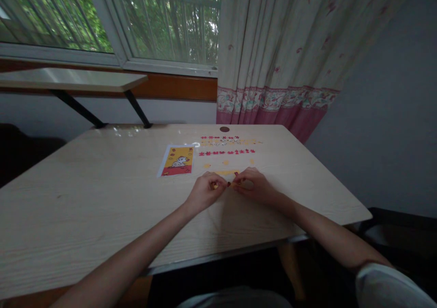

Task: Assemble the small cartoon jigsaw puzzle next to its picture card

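Observation:
Above the near-middle of the table, my left hand (206,191) and my right hand (254,186) meet almost fingertip to fingertip. Each is closed in a pinch on small yellow and dark red jigsaw puzzle pieces (229,184), partly hidden by the fingers. Just beyond the hands lies a strip of joined yellow pieces (227,172). A few loose yellow pieces (226,162) are spread behind it. Farther back run a row of red pieces (227,152), a band of yellow and mixed pieces (232,142), and another short red row (220,137).
A picture sheet (178,160) with a white cartoon bird on yellow and red lies left of the pieces. A dark round disc (224,129) sits at the table's (102,207) back edge. A raised shelf (75,80) on black supports stands back left; a curtain (273,62) hangs behind.

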Motion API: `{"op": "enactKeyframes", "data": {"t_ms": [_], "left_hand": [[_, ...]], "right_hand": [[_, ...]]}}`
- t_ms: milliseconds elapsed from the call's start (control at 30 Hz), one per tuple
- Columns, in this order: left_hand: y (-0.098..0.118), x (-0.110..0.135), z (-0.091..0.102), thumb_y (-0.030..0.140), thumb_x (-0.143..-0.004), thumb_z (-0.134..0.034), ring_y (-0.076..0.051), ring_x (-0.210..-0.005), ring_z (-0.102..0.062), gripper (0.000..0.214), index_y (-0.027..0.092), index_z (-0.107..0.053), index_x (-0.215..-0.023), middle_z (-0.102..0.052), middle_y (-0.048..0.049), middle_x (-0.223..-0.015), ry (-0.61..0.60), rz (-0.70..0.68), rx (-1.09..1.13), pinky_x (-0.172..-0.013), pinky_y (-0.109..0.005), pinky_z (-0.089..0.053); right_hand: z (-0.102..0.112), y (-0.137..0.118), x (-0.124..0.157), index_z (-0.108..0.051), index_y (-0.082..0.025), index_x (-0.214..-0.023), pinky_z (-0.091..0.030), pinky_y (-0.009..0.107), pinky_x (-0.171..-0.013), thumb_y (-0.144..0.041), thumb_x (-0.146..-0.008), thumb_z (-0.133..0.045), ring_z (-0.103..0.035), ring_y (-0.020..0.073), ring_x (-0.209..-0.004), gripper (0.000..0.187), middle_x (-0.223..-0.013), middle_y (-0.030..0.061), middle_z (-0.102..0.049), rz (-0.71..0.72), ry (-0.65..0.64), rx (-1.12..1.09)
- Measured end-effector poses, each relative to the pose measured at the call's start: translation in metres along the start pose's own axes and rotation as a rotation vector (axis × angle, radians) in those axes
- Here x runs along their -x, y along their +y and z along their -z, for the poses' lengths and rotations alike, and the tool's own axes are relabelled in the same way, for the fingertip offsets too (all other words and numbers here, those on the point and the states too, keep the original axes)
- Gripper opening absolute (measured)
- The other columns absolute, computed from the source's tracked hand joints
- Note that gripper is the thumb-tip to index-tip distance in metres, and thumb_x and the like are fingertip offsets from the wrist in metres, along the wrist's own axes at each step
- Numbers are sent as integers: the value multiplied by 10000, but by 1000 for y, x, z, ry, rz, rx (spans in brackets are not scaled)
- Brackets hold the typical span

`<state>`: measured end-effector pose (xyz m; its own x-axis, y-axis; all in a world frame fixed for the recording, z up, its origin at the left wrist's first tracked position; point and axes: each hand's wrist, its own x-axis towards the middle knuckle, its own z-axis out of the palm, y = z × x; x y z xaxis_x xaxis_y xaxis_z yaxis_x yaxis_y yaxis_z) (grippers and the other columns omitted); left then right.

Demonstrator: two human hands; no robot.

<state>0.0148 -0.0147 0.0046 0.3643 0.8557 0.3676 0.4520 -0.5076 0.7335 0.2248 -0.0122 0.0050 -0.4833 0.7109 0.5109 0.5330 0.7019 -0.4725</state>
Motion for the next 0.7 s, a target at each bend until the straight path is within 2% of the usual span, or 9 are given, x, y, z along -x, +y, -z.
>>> {"op": "enactKeyframes", "data": {"t_ms": [100, 233, 333, 467, 567, 700], "left_hand": [[-2, 0, -2, 160, -756, -552, -161, -719, -595, 145, 202, -680, -704, -683, -12, -719, -25, 45, 35, -680, -282, -452], [0, 0, 2, 209, -787, -554, -164, -736, -597, 145, 200, -690, -735, -690, -22, -750, -41, 39, 44, -705, -293, -452], [-3, -1, 13, 246, -811, -550, -179, -779, -597, 155, 196, -695, -793, -695, -36, -798, -8, 17, -32, -752, -327, -446], [-18, 2, 33, 283, -836, -537, -202, -814, -591, 170, 189, -678, -850, -688, -50, -860, 30, -42, -204, -797, -386, -432], [-29, 5, 42, 278, -854, -521, -215, -863, -572, 177, 189, -670, -887, -674, -55, -877, -6, -74, -306, -822, -399, -429], [-31, 8, 43, 280, -863, -512, -222, -882, -551, 187, 187, -666, -912, -656, -60, -884, -27, -84, -374, -823, -398, -433]], "right_hand": [[-2, 1, 0, -660, -218, -842, -406, 307, -732, -322, -807, -627, -597, 159, -735, 115, -766, 16, -687, 34, -11, 87], [2, 1, 1, -655, -215, -856, -391, 309, -747, -322, -830, -598, -599, 158, -746, 124, -774, 9, -690, 61, 8, 114], [11, 3, 2, -651, -214, -865, -382, 318, -755, -341, -832, -596, -605, 164, -762, 142, -789, 19, -694, 61, 42, 133], [26, 8, 4, -643, -206, -858, -374, 328, -759, -338, -824, -600, -601, 175, -779, 143, -804, 40, -693, 76, 69, 131], [31, 13, 10, -643, -213, -841, -370, 330, -774, -343, -808, -606, -586, 177, -800, 139, -802, 32, -682, 66, -58, 90], [30, 17, 15, -654, -215, -845, -364, 325, -791, -345, -782, -626, -568, 171, -812, 148, -809, 17, -661, 25, -261, 56]]}}
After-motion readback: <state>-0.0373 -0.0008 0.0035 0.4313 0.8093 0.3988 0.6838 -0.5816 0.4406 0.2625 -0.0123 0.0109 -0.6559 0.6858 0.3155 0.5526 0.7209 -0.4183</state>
